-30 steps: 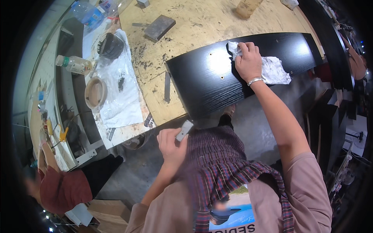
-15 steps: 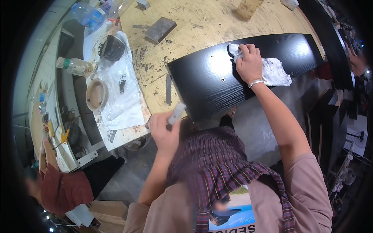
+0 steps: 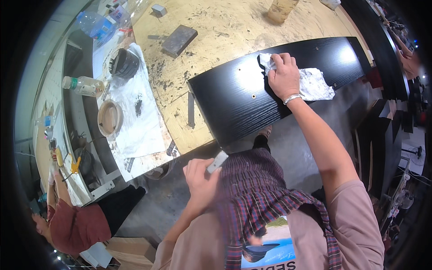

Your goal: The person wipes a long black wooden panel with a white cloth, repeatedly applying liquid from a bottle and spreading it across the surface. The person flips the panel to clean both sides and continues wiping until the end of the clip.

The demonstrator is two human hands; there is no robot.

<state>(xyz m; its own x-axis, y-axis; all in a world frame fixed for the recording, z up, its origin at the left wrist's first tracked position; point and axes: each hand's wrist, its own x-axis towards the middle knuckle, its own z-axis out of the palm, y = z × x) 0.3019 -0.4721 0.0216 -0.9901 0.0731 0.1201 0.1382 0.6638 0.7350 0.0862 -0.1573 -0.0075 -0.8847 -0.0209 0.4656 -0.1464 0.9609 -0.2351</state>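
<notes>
A black wood-grain board (image 3: 225, 101) with small brass-coloured holes lies across the table's front right. My right hand (image 3: 285, 77) is closed on a crumpled white cloth or paper (image 3: 316, 84), pressing it to the middle of the board; part of it bunches out beyond the fingers. Close to my apron, off the table's front edge, my left hand (image 3: 200, 177) pinches a small whitish-grey block (image 3: 217, 162) between thumb and fingers. A narrow dark strip (image 3: 191, 110) lies beside the board's left end.
A dark rectangular block (image 3: 179, 41) sits on the stained table (image 3: 216, 22). At left are a round shallow dish (image 3: 110, 118), a black tub (image 3: 124, 63), bottles (image 3: 88, 86) and a white sheet (image 3: 143, 130). Another person (image 3: 81, 225) works at far left.
My left hand has drawn back toward my body with the small block, away from the board's corner. My right hand stays on the board with the crumpled cloth or paper.
</notes>
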